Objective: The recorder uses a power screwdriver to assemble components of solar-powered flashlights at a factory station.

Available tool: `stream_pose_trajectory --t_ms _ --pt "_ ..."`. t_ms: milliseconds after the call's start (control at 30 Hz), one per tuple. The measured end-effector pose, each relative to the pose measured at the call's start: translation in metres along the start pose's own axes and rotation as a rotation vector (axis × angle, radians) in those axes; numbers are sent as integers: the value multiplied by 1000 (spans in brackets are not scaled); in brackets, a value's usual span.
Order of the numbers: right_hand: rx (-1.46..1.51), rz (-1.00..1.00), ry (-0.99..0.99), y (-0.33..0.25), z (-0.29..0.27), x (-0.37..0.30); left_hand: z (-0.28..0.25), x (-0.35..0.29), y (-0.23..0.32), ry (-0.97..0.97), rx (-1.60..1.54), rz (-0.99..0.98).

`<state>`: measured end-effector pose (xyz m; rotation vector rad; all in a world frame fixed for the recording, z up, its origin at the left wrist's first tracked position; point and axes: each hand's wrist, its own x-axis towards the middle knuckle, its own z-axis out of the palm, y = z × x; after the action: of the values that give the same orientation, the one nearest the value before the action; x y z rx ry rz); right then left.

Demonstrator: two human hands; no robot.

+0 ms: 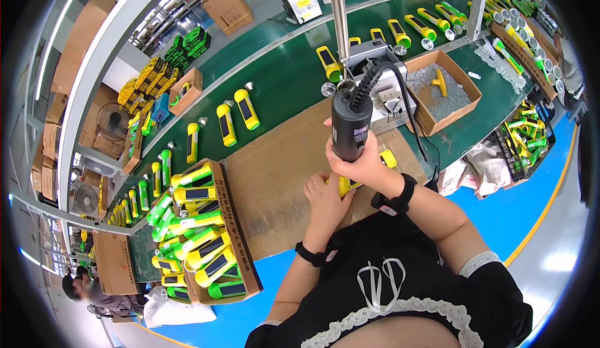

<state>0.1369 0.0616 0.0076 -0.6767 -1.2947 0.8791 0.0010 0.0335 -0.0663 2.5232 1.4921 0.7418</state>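
Note:
My right hand [370,163] is wrapped round a black electric screwdriver [351,123], held upright with a coiled cord at its top. Beneath it, on a brown cardboard sheet [281,160], lies a yellow flashlight body [345,186], largely hidden by my hands. The fingers of my left hand [327,199] are closed on its near left end. A yellow end piece [388,158] shows beyond my right hand; whether it belongs to the same flashlight I cannot tell. The screwdriver's tip is out of sight.
A box of yellow and green flashlights [237,242] stands to the left. Right of the screwdriver are a grey machine [390,113] and an open box of small screws [472,101] with a yellow tool in it. Flashlights line the green conveyor [275,107]. A metal pole [337,10] hangs overhead.

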Motion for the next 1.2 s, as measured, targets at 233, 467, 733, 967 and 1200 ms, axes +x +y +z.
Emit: stream_pose_trajectory --t_ms 233,467,733,967,1200 --pt "91 43 71 6 6 5 1 3 -4 14 -4 -21" --pt "161 85 93 13 0 14 0 9 -5 13 -72 -38" --pt "-133 -12 -108 46 4 8 -2 5 -16 -29 -79 -24" --pt "180 249 3 32 10 7 8 6 -33 -120 -89 138" --pt "125 -87 107 6 8 2 -13 14 -22 -169 90 123"
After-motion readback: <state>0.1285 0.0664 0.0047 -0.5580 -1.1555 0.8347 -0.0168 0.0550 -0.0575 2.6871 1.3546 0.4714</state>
